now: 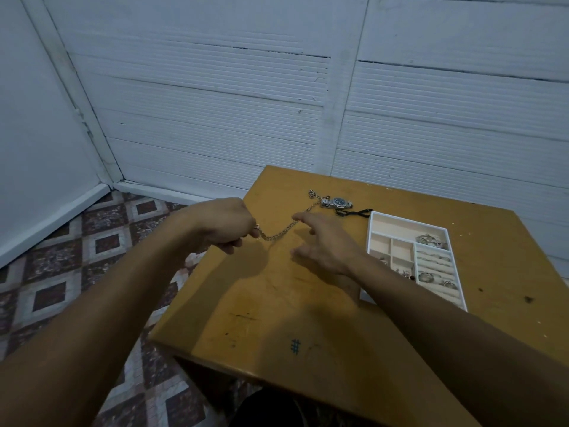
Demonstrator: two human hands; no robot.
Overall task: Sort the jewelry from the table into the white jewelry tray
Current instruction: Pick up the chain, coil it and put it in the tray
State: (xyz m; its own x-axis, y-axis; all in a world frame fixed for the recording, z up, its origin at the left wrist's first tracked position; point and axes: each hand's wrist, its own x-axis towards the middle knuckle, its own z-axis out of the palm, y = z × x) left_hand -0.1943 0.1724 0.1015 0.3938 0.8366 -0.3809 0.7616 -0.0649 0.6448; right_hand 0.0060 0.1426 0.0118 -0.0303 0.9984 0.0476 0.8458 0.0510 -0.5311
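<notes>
A gold chain (278, 233) stretches over the wooden table (277, 303), from my left hand (226, 224) up toward the far edge. My left hand pinches the chain's near end at the table's left edge. My right hand (326, 245) hovers beside the chain with its fingers spread, and one fingertip touches the chain near its middle. A silver watch with a dark dial (337, 203) lies at the far side, next to the chain's far end. The white jewelry tray (377, 224) stands to the right and holds several silver pieces in its compartments.
A black cord (354, 212) lies between the watch and the tray. The table's left edge drops to a patterned tile floor (101, 241). White panelled walls (215, 103) close in behind the table. A blue hash mark (295, 346) is drawn near the front edge.
</notes>
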